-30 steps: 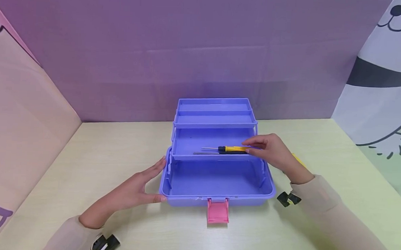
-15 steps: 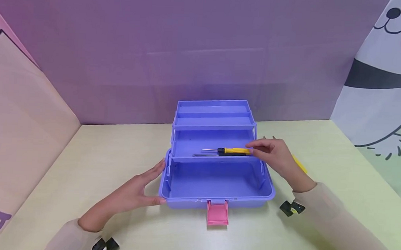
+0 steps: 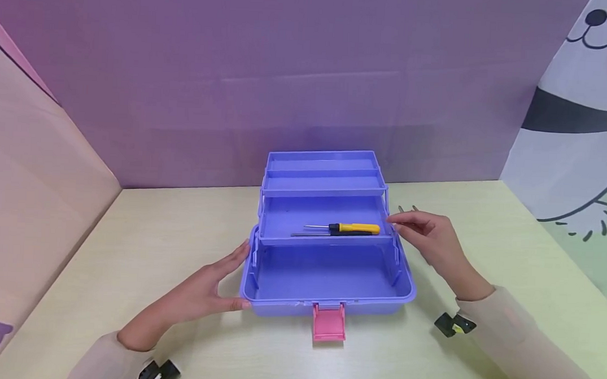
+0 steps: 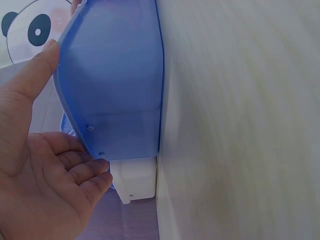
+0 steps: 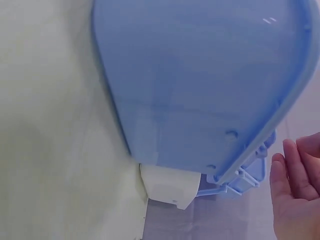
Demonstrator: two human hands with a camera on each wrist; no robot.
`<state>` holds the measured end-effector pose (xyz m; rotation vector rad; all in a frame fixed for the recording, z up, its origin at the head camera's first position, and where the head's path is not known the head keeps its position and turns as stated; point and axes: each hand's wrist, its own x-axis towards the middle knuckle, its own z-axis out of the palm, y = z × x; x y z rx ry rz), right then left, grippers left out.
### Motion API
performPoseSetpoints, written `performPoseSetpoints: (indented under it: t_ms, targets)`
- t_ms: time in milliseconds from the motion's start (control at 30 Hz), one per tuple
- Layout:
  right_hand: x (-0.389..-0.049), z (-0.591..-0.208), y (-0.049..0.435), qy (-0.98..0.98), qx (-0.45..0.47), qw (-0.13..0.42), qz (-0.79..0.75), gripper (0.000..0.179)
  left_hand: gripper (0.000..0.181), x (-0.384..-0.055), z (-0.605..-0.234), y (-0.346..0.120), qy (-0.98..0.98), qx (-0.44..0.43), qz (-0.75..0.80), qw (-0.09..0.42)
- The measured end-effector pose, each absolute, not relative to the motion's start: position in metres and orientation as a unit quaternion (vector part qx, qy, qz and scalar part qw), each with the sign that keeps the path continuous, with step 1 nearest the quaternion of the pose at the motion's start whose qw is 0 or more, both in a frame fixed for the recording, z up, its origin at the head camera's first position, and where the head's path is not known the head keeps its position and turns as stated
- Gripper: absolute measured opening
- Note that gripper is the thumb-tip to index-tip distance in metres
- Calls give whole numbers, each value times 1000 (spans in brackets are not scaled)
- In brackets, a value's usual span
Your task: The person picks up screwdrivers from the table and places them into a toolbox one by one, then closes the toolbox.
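A purple plastic toolbox (image 3: 359, 309) stands with its stepped trays raised and its pink latch (image 3: 329, 324) hanging down in front. In the middle tray (image 3: 292, 211) lie a screwdriver with a yellow handle (image 3: 359, 228) and, alongside it, a screwdriver with a black handle (image 3: 354, 234). My left hand (image 3: 210, 287) rests against the box's left side, thumb at the front corner and fingers farther back along the rim. Just off the tray's right end is my right hand (image 3: 428, 237), its fingertips close together and nothing between them.
Behind the right hand, two thin metal tips (image 3: 414, 208) show on the table (image 3: 180, 223). A white lid part (image 5: 170, 185) stands behind the box in the right wrist view. A purple backdrop (image 3: 185, 94) rises behind the table.
My right hand has let go of the yellow-handled screwdriver, which stays in the middle tray, and has drawn away to the right. The left hand stays at the box.
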<state>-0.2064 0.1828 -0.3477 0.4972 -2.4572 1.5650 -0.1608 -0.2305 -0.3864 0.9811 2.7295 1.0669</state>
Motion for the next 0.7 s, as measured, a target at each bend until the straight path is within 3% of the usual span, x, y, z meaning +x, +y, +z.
performPoseSetpoints:
  t_ms: [400,700]
  targets:
    - [-199,-353,195,-791,158,100,583,27,91,-160,-386,-231,884,317,343,23]
    - [-202,-361,204,-795,115,71,591,29,92,-160,-386,-233,888,311,339,19]
